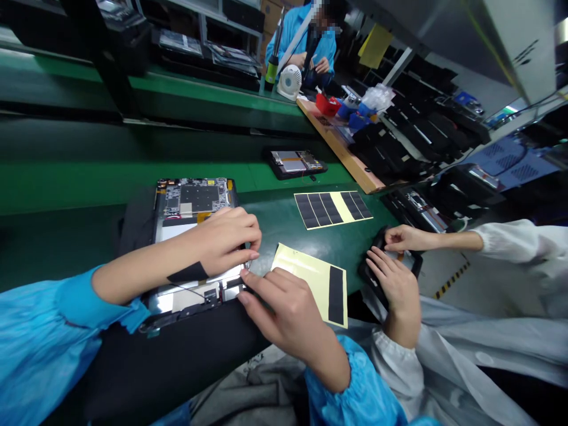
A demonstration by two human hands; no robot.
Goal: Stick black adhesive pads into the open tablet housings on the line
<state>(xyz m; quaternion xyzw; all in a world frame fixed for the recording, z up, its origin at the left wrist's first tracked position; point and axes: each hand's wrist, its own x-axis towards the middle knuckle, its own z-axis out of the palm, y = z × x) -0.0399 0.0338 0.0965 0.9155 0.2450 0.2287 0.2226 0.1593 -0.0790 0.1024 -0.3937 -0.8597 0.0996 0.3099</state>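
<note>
An opened tablet-like device [193,198] with a bare circuit board lies on black padding on the green bench. Across it reaches my left hand [233,239], fingers curled near the device's right edge; whatever they hold is hidden. A black strip [189,273] sticks to my left wrist. My right hand [284,302] has thumb and index finger close together at the device's lower right corner, and anything between them is too small to make out. Beside my right hand lies a yellow sheet [306,269] with one black strip on it.
A sheet of black stickers [319,212] and a smaller opened device [295,161] lie farther back. At the right, a person's hands [397,275] work on another device. Behind the bench are a white fan [290,81], a red bin [327,105] and another person.
</note>
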